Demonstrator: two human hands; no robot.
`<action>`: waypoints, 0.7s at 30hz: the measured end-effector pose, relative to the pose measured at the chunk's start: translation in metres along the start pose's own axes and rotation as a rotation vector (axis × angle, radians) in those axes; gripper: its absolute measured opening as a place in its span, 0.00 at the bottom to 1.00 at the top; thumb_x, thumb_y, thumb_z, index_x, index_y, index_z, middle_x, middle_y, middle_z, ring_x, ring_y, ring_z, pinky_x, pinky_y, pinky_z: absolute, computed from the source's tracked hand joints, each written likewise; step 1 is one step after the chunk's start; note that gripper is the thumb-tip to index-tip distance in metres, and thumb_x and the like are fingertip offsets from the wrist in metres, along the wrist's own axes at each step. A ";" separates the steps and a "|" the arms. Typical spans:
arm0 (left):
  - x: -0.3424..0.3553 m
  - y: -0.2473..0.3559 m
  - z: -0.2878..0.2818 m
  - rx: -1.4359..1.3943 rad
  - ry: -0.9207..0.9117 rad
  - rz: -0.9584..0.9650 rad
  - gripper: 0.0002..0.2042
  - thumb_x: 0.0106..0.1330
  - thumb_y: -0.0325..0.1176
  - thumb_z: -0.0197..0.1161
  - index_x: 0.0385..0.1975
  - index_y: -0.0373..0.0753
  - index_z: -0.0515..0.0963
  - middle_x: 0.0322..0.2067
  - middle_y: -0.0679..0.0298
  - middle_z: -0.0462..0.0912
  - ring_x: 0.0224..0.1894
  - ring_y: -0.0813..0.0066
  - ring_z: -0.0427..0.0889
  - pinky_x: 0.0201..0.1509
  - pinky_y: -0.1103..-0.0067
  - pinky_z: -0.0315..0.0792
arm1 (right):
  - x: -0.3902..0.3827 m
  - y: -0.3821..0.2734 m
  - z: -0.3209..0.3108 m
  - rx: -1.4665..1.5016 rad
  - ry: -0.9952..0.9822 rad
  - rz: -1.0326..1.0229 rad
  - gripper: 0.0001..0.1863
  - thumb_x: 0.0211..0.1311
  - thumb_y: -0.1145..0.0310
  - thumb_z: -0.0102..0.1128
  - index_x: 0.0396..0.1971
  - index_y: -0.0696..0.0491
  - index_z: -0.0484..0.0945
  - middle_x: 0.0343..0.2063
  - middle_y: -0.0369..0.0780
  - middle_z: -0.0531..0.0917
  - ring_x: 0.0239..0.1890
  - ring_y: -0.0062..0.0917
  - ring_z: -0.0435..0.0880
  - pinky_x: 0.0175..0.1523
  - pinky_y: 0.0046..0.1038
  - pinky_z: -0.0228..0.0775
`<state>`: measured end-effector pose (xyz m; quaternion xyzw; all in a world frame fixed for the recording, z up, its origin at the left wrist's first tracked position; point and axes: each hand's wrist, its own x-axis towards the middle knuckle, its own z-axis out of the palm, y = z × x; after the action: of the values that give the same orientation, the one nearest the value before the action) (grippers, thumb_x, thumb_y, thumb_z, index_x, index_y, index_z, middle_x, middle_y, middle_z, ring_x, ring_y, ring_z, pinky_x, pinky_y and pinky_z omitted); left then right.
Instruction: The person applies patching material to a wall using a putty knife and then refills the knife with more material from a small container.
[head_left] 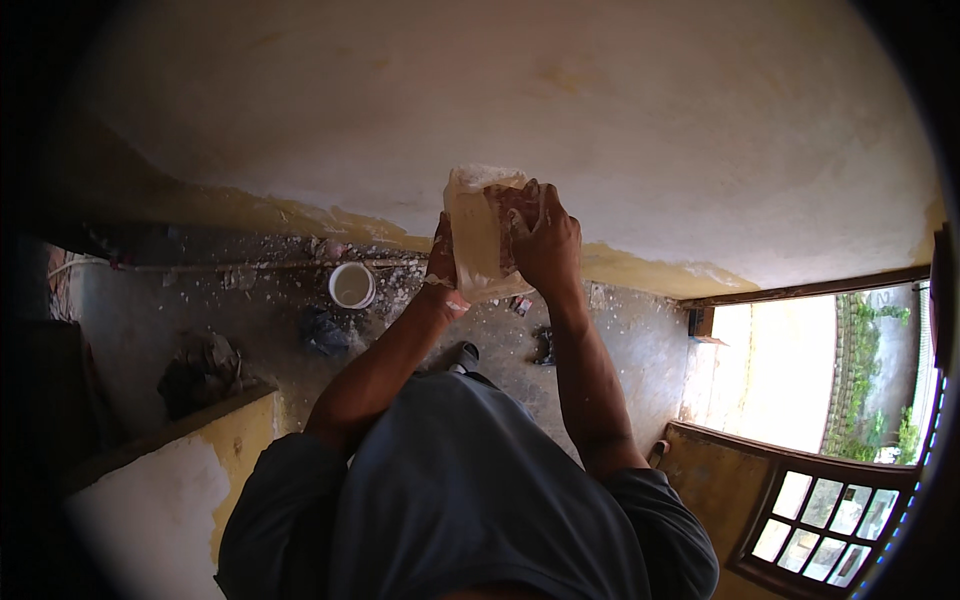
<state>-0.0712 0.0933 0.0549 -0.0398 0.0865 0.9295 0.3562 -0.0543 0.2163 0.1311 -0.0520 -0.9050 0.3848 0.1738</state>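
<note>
Raised in front of me, close to the wall, is a pale yellowish, boxy container (475, 235) that looks like cut plastic. White plaster-like paste (485, 176) coats its far end. My left hand (442, 258) grips the container's left side from below, its fingers mostly hidden behind it. Over the right side of the container, my right hand (545, 238) is closed, with white smears on the fingers. A reddish-brown patch (505, 215) shows beside those fingers; whether it is a flat tool or part of the hand I cannot make out.
A whitish plastered wall (560, 110) with a yellow lower band rises ahead. On the grey floor (500, 370), strewn with white crumbs, stand a white bucket (352, 286) and dark bags (205, 372). A low wall (180, 490) is at left; a bright doorway (765, 360) and paned window (825, 522) at right.
</note>
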 end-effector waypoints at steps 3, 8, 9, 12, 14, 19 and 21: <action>0.003 -0.003 -0.006 0.021 0.001 0.017 0.33 0.72 0.64 0.34 0.67 0.48 0.63 0.62 0.60 0.71 0.62 0.62 0.74 0.65 0.61 0.71 | -0.004 -0.004 0.004 -0.110 -0.075 0.041 0.15 0.57 0.70 0.60 0.43 0.59 0.70 0.29 0.54 0.84 0.35 0.53 0.84 0.40 0.47 0.76; 0.009 -0.002 -0.010 -0.070 -0.089 0.015 0.31 0.74 0.61 0.34 0.67 0.47 0.63 0.62 0.59 0.71 0.62 0.62 0.74 0.65 0.61 0.71 | -0.005 -0.014 0.009 0.024 -0.070 0.118 0.17 0.57 0.72 0.65 0.44 0.61 0.73 0.37 0.49 0.86 0.44 0.41 0.86 0.48 0.36 0.77; 0.006 -0.003 -0.002 -0.019 -0.075 0.013 0.30 0.74 0.60 0.35 0.66 0.47 0.63 0.62 0.59 0.71 0.62 0.61 0.74 0.64 0.60 0.72 | -0.004 -0.008 0.010 0.027 -0.008 0.139 0.18 0.56 0.71 0.65 0.45 0.62 0.73 0.37 0.48 0.87 0.43 0.40 0.87 0.48 0.36 0.77; 0.002 -0.003 0.013 0.095 -0.111 0.008 0.30 0.74 0.59 0.37 0.66 0.46 0.64 0.62 0.58 0.72 0.61 0.61 0.75 0.62 0.58 0.73 | -0.005 0.020 -0.010 0.259 0.006 0.253 0.16 0.59 0.73 0.64 0.45 0.62 0.74 0.39 0.45 0.86 0.42 0.31 0.87 0.47 0.30 0.79; 0.000 -0.005 0.016 0.054 -0.156 0.019 0.29 0.72 0.58 0.44 0.64 0.45 0.66 0.59 0.56 0.74 0.58 0.58 0.77 0.60 0.54 0.74 | -0.007 0.028 -0.031 0.673 -0.004 0.388 0.14 0.61 0.75 0.62 0.45 0.61 0.74 0.43 0.42 0.84 0.43 0.23 0.84 0.46 0.24 0.81; 0.009 -0.012 -0.032 0.079 -0.129 0.088 0.30 0.67 0.55 0.55 0.65 0.45 0.65 0.61 0.58 0.72 0.62 0.54 0.74 0.63 0.52 0.72 | -0.011 0.095 -0.062 0.913 0.077 0.491 0.14 0.62 0.73 0.61 0.47 0.59 0.75 0.43 0.40 0.83 0.43 0.23 0.85 0.45 0.25 0.80; 0.010 -0.008 -0.047 0.061 -0.203 0.086 0.32 0.66 0.55 0.56 0.66 0.46 0.64 0.62 0.58 0.71 0.63 0.52 0.72 0.65 0.52 0.69 | -0.010 0.128 -0.077 1.193 0.322 0.701 0.17 0.64 0.71 0.59 0.51 0.60 0.73 0.45 0.40 0.82 0.46 0.25 0.82 0.45 0.31 0.78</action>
<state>-0.0726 0.0972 0.0058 0.0694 0.0799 0.9401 0.3240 -0.0229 0.3557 0.0867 -0.2924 -0.4330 0.8355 0.1701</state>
